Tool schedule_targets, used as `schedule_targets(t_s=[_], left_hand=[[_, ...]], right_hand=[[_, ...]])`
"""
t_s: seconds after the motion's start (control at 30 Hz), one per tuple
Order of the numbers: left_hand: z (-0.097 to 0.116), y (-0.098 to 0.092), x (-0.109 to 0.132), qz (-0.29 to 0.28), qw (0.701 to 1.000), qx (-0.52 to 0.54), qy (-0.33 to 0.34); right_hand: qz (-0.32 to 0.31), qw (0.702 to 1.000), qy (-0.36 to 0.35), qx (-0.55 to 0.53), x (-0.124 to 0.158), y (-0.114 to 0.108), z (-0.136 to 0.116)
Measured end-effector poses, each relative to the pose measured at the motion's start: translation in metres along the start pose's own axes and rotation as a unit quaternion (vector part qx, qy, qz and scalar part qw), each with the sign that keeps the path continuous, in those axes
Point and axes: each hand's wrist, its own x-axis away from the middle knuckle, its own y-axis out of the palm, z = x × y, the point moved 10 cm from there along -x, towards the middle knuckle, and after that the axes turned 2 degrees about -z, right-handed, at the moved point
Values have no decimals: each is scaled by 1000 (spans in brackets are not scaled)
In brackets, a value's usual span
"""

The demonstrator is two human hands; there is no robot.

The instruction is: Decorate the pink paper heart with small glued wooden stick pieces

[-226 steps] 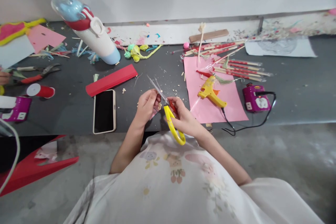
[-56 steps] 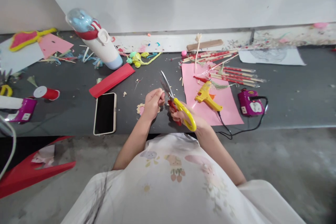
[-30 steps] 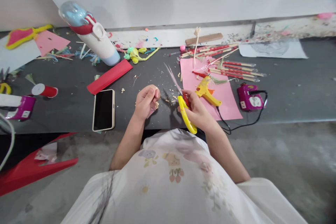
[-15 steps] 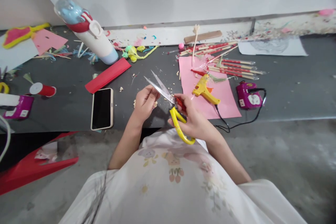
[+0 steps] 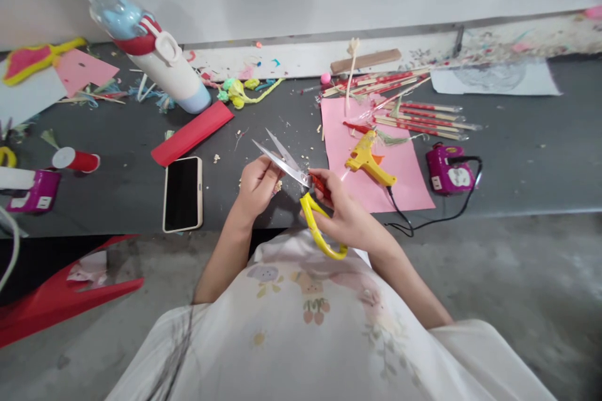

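Observation:
My right hand is closed around a pair of scissors with yellow handles, and the blades point up and to the left, partly open. A small dark red piece shows at the fingers of the same hand, beside the pivot; its kind is unclear. My left hand is closed, thumb against fingers, close to the blades. Whatever it pinches is hidden. Small pale crumbs lie on the grey table around this hand.
To the left are a phone, a red strip, a thread spool and a bottle. On the right, a yellow glue gun rests on pink paper, near wrapped sticks and a purple box with a black cable.
The scissors and right hand have shifted slightly left, and the blade tips sit a little further left. My left hand stays closed in nearly the same place.

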Motion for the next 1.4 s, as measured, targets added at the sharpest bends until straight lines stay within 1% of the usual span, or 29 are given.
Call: schedule_targets(t_s=[0.2, 0.33, 0.43, 0.53, 0.6, 0.67, 0.8, 0.93, 1.03, 1.13, 1.23, 1.3, 1.4], left_hand=[[8, 1, 0, -9, 999, -35, 0], [12, 1, 0, -4, 999, -44, 5], [10, 4, -1, -17, 998, -53, -9], [1, 9, -3, -46, 998, -14, -47], [-6, 11, -5, -52, 995, 21, -77], [-12, 11, -6, -52, 993, 41, -100], [-20, 5, -8, -32, 993, 34, -112], [-26, -6, -8, -13, 992, -38, -118], [-28, -16, -9, -12, 985, -121, -122], [-27, -24, -11, -15, 967, -225, -122], [-24, -28, -14, -17, 943, -316, -107], [-25, -28, -16, -18, 933, -344, -103], [-29, -27, -17, -28, 933, -345, -103]], right_hand=[[-2, 1000, 5, 2, -1, 1, 2], [-5, 1000, 8, 9, -3, 1, 7], [4, 1000, 20, 9, -6, 0, 13], [23, 998, 43, -49, -9, -3, 23], [43, 994, 62, -80, -11, -9, 30], [65, 992, 81, -75, -10, -18, 37], [116, 988, 96, -46, -5, -43, 49], [187, 976, 94, -59, 3, -73, 62], [213, 969, 105, -64, 11, -90, 66], [220, 964, 129, -71, 20, -101, 70], [236, 958, 148, -60, 28, -110, 75], [242, 956, 157, -60, 32, -112, 80], [247, 951, 175, -69, 37, -112, 85]])
